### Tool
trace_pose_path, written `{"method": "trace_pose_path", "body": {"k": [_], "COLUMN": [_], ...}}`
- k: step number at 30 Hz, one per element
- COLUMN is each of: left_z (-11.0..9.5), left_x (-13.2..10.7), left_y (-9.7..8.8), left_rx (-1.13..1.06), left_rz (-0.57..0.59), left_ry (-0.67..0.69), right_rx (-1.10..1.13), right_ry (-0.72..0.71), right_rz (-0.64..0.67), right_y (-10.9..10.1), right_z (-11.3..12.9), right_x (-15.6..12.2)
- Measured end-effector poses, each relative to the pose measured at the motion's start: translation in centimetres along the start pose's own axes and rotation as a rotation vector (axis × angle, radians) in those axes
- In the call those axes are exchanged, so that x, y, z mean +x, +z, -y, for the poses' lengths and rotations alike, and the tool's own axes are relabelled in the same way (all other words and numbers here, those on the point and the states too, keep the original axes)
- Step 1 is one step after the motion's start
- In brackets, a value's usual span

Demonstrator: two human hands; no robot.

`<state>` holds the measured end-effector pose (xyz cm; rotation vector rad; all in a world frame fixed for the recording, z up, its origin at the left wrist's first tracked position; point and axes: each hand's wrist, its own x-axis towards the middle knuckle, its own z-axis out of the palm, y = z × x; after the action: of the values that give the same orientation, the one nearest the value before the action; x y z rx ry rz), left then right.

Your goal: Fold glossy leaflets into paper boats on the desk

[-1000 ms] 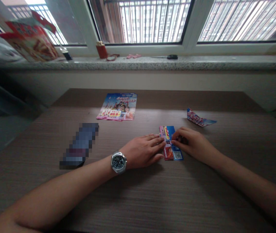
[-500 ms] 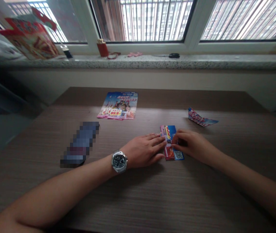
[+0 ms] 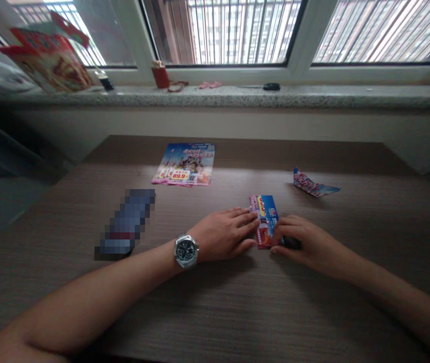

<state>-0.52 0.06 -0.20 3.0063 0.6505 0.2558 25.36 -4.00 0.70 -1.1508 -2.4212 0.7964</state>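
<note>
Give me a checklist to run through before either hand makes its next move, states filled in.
1. Left hand steadying the printed paper: ok, its fingers lie over the left edge.
2. Right hand at the same paper: ok, its fingertips are at the lower right part.
3. Dark patch by the right hand's fingers identified: cannot tell whether it is an object or shadow.
4. Flyer stack apart from both hands: ok, it lies farther back, toward the left.
5. Bent paper piece lying flat: not ok, one end sticks up.
6. Pixelated item apart from the printed paper: ok, it lies well to the left.
</note>
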Motion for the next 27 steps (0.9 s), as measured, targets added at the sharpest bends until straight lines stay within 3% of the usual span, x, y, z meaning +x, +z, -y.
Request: {"method": "trace_pose_path", "body": {"k": [4, 13, 27], "left_z": [0.0, 0.1, 0.0], "left_x": [0.0, 0.0, 0.0], "left_y": [0.0, 0.1, 0.1], "left_rx": [-0.001, 0.011, 0.009], "left_rz": [-0.010, 0.005, 0.015], "left_ry": [0.005, 0.005, 0.001], "right_rx": [0.059, -0.068, -0.218], "right_ry": [0.047, 0.091, 0.125], "right_rz": [-0.104, -0.280, -0.333], "right_y": [-0.2, 0.4, -0.5], "right_z": [-0.6, -2.0, -4.4], "right_x": [0.3, 2.5, 6.3]}}
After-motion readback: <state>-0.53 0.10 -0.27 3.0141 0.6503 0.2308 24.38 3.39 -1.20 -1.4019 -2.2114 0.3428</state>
